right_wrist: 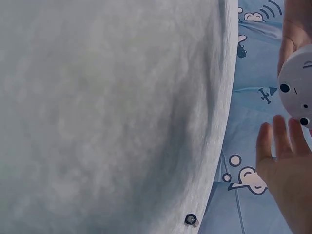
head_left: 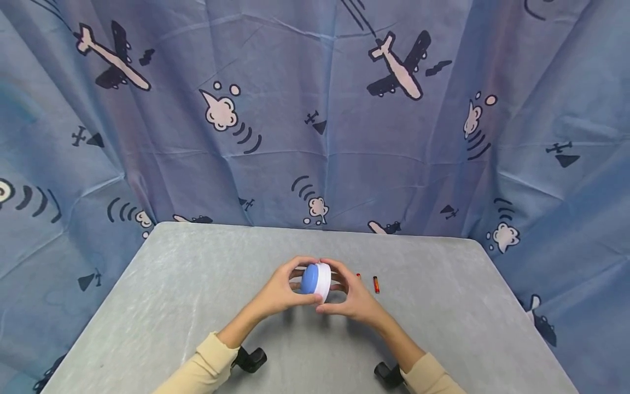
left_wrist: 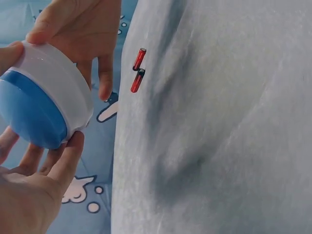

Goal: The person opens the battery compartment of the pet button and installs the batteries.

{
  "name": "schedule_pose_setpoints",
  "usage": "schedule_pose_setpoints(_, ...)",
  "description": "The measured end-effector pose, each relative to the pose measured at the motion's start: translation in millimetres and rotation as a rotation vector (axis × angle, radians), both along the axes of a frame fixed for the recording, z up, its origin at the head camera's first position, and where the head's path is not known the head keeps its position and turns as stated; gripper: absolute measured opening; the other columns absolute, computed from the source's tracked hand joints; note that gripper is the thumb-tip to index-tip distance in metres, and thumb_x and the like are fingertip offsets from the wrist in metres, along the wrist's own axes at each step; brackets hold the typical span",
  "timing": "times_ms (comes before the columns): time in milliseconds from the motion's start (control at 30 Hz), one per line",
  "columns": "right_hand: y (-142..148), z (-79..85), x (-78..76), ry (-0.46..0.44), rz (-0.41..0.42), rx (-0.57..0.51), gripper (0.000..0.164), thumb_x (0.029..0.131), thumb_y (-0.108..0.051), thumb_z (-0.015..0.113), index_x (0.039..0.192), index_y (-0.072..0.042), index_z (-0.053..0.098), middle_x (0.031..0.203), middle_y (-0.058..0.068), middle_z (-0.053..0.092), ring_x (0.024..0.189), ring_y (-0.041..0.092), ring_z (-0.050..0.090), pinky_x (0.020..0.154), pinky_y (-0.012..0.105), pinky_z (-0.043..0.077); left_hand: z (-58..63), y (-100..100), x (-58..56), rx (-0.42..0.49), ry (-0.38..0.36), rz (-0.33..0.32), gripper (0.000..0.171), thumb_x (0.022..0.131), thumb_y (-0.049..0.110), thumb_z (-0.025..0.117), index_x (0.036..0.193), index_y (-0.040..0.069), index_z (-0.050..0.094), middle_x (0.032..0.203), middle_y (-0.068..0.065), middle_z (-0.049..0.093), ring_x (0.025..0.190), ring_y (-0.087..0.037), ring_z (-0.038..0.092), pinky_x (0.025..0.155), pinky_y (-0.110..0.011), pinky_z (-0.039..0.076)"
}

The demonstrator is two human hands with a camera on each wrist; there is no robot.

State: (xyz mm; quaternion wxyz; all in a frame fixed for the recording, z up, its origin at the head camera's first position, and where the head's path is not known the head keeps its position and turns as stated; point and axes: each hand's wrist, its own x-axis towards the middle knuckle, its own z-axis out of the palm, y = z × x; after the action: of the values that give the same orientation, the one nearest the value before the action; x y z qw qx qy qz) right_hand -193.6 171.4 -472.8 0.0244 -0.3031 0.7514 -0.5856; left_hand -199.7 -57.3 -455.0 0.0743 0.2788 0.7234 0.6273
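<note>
A round device with a blue dome and a white base [head_left: 323, 282] is held above the table, tilted on its side. My left hand [head_left: 280, 289] grips it from the left, thumb in front and fingers behind the blue dome. From the right, my right hand [head_left: 358, 298] curves round the white side, with the thumb at the lower rim and the index finger at the top. In the right wrist view, the white face [right_wrist: 298, 83] shows dark round holes and a short slit; the other fingers of the right hand [right_wrist: 285, 163] stand off it.
Two red batteries [left_wrist: 139, 59] with dark ends lie on the grey table [head_left: 197, 284], right of the hands; one is partly hidden by the right hand in the head view. A blue patterned curtain [head_left: 275, 109] hangs behind the table's far edge.
</note>
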Motion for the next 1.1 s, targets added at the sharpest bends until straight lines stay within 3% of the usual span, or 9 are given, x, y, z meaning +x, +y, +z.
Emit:
schedule_pose_setpoints(133, 1.3, -2.3, 0.5, 0.016, -0.012, -0.008, 0.084, 0.076, -0.007, 0.091, 0.148, -0.008, 0.046, 0.138, 0.007, 0.054, 0.121, 0.031, 0.056, 0.099, 0.044, 0.049, -1.5, 0.8, 0.3, 0.049, -0.037, -0.044, 0.068, 0.082, 0.01, 0.085, 0.142, 0.007, 0.052, 0.138, -0.01, 0.054, 0.121, -0.03, 0.057, 0.096, -0.043, 0.051)
schedule_pose_setpoints(267, 1.6, -3.9, -0.2, 0.035, -0.024, -0.005, 0.084, 0.075, -0.007, 0.092, 0.147, -0.006, 0.048, 0.137, 0.009, 0.055, 0.122, 0.033, 0.056, 0.102, 0.047, 0.046, -4.0, 2.1, -0.9, 0.041, -0.04, -0.079, 0.072, 0.085, 0.01, 0.083, 0.148, 0.009, 0.047, 0.143, -0.012, 0.051, 0.121, -0.03, 0.057, 0.096, -0.045, 0.05)
schedule_pose_setpoints(500, -1.0, -0.3, 0.2, -0.011, -0.001, -0.003, 0.089, 0.077, -0.008, 0.091, 0.152, -0.011, 0.043, 0.142, 0.011, 0.051, 0.124, 0.031, 0.055, 0.101, 0.054, 0.045, -7.9, 1.2, -1.3, 0.063, -0.05, -0.059, 0.067, 0.085, 0.011, 0.083, 0.145, 0.012, 0.052, 0.139, -0.011, 0.053, 0.108, -0.03, 0.062, 0.088, -0.041, 0.055)
schedule_pose_setpoints(733, -1.4, -2.1, -0.4, -0.021, 0.005, -0.013, 0.091, 0.074, 0.003, 0.089, 0.15, -0.005, 0.04, 0.138, 0.018, 0.05, 0.115, 0.037, 0.058, 0.095, 0.057, 0.049, -7.8, -1.1, -0.1, 0.11, -0.093, -0.092, 0.067, 0.09, 0.012, 0.078, 0.149, 0.01, 0.047, 0.14, -0.016, 0.049, 0.112, -0.033, 0.059, 0.088, -0.041, 0.054)
schedule_pose_setpoints(933, -3.6, -2.8, 0.5, 0.052, -0.044, 0.036, 0.087, 0.073, 0.004, 0.088, 0.147, 0.003, 0.041, 0.132, 0.021, 0.052, 0.107, 0.043, 0.058, 0.088, 0.061, 0.05, -6.3, -3.2, -1.2, 0.042, -0.057, -0.138, 0.078, 0.087, 0.014, 0.081, 0.154, 0.016, 0.04, 0.142, -0.011, 0.048, 0.116, -0.03, 0.057, 0.09, -0.04, 0.054)
schedule_pose_setpoints(1100, -1.1, -0.3, 1.7, 0.017, -0.027, 0.072, 0.088, 0.076, -0.004, 0.09, 0.151, -0.007, 0.042, 0.135, 0.016, 0.051, 0.109, 0.036, 0.057, 0.088, 0.058, 0.051, -8.5, -6.3, -0.8, 0.04, -0.019, -0.13, 0.076, 0.087, 0.01, 0.08, 0.153, 0.01, 0.042, 0.139, -0.013, 0.051, 0.109, -0.029, 0.061, 0.085, -0.04, 0.056)
